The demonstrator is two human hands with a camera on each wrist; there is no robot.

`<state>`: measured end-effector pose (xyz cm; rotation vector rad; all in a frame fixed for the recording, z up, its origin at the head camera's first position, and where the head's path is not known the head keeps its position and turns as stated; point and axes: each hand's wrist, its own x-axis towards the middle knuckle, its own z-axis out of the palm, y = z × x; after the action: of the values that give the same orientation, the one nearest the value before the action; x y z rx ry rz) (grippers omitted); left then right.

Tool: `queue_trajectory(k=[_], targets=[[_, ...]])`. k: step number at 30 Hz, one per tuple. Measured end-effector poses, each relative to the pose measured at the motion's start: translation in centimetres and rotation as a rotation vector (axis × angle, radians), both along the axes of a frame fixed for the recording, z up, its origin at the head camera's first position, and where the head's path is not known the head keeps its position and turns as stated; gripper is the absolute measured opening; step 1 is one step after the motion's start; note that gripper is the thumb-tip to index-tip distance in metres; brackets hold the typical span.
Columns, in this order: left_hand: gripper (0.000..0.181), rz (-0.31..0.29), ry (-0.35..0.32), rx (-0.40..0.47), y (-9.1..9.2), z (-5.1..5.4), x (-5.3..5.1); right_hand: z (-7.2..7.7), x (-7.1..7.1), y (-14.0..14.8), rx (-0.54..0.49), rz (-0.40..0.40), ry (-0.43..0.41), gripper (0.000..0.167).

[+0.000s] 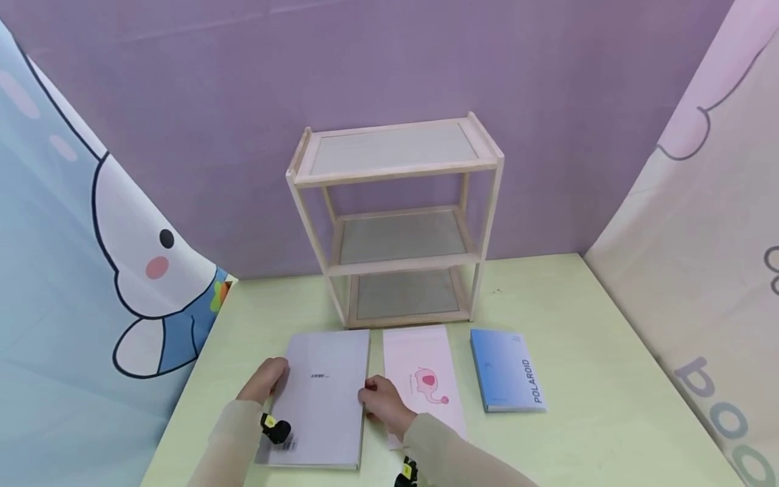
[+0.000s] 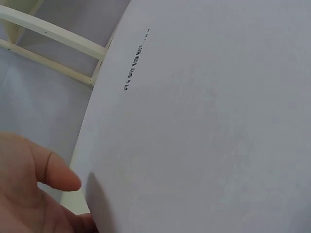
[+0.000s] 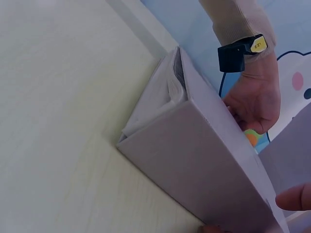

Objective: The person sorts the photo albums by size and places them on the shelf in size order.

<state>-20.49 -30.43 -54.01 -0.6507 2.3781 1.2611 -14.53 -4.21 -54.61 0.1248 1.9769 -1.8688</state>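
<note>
A large pale grey album [image 1: 322,399] lies on the table, with small dark print and a barcode on its cover. My left hand [image 1: 266,379] holds its left edge; in the left wrist view the thumb [image 2: 63,177] is beside the cover and a fingertip goes down at the edge. On the opposite side my right hand [image 1: 385,404] grips the spine edge. The right wrist view shows the album's thick spine [image 3: 194,165] and page ends, the right thumb [image 3: 294,198] by the upper edge and a fingertip low on the spine.
Right of the album lies a pink booklet [image 1: 420,379] with an elephant, partly under my right forearm. Farther right is a blue POLAROID album [image 1: 508,370]. Behind them stands a wooden three-tier shelf [image 1: 404,265] before a purple backdrop. Printed cloths hang at both sides.
</note>
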Motion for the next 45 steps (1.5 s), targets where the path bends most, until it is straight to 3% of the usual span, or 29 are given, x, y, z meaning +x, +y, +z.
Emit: queue_trajectory(k=[13,21,30,40,45], targets=[[0.011,-0.002,-0.016,0.001,0.0,0.4,0.6,-0.2,0.7,-0.4,-0.013,-0.07,0.079,0.031],[0.008,-0.005,0.005,0.021,-0.2,0.5,1.0,-0.3,0.5,-0.4,-0.036,-0.095,0.064,0.026],[0.035,0.016,0.034,0.062,-0.9,0.2,1.3,-0.6,0.4,-0.4,-0.116,-0.126,0.014,0.024],[0.042,0.037,0.018,0.047,-1.3,0.1,1.6,-1.0,0.3,-0.2,-0.199,-0.116,-0.005,0.027],[0.043,0.029,0.037,0.066,-1.3,0.3,1.4,-0.5,0.0,0.0,-0.221,-0.103,-0.001,0.028]])
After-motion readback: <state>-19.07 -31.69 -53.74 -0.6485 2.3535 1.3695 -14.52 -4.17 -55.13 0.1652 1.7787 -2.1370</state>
